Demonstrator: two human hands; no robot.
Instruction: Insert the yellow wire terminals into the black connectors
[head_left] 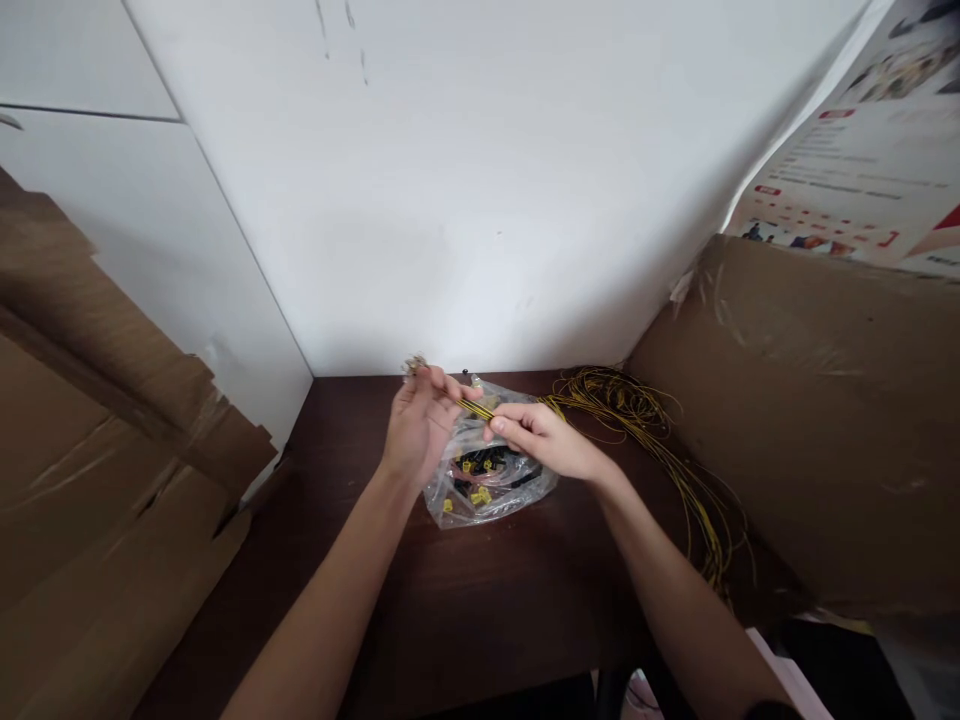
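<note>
A bundle of yellow and black wires runs between my hands over the dark table. My left hand is closed around the bundle close to its end, where small shiny tips stick out above the fingers. My right hand pinches the same bundle a little further along, between thumb and fingers. Beneath both hands lies a clear plastic bag holding yellow and black pieces, apparently connectors. From behind the right hand, the long wires trail off in loose coils to the right.
The dark brown tabletop meets a white wall at the back. Cardboard stands on the left and forms a panel on the right. A printed sheet hangs above that panel. The wires drape down along the right side.
</note>
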